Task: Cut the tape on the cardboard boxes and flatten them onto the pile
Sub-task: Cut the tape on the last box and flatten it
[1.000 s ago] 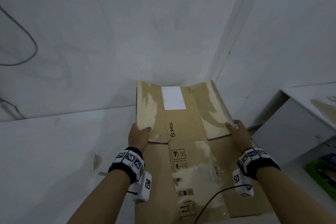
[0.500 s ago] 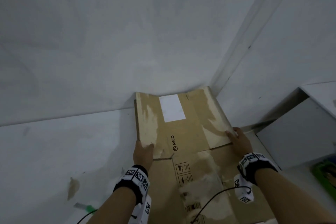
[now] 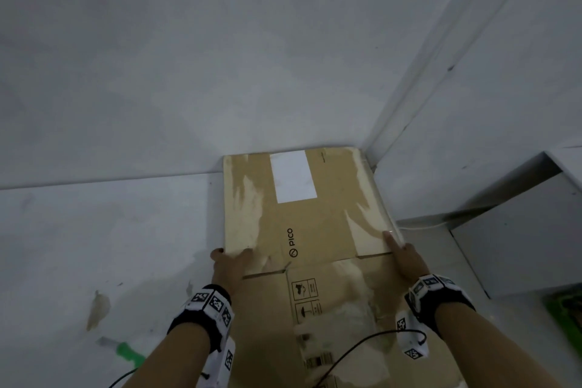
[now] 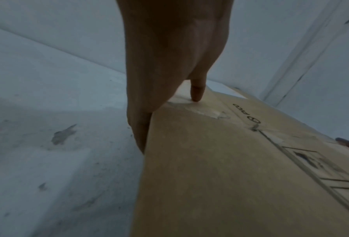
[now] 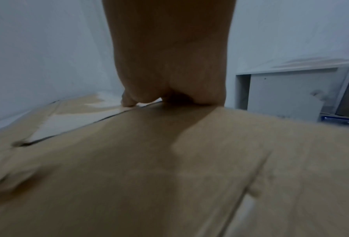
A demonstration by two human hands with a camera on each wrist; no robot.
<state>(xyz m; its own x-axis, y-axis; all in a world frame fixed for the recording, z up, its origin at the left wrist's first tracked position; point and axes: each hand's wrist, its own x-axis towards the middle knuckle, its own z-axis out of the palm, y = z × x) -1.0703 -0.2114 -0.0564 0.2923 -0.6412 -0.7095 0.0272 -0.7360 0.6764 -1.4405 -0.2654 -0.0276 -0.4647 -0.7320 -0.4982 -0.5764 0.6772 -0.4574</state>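
**Flat box held at both side edges, in the floor's corner**

While my left hand (image 3: 229,264) grips the box (image 3: 315,246) at its left edge, thumb on top and fingers curled under, my right hand (image 3: 406,258) holds the right edge the same way, thumb (image 3: 390,238) laid along the top face. In the left wrist view my left thumb (image 4: 197,91) presses a pale, torn patch near that edge, and the fingers wrap below the cardboard. The right wrist view is blurred, but it shows my right hand closed over the cardboard's rim.

The box is flattened, its far end reaching into the corner of the floor (image 3: 94,246) where the two walls meet. A white label (image 3: 293,176) sits near its far edge, with "PICO" printed nearer me. More flat cardboard (image 3: 340,309) with handling symbols lies under it, toward me.

A white cabinet (image 3: 519,230) stands at the floor's right side. A green scrap (image 3: 127,351) lies on the floor by my left forearm.
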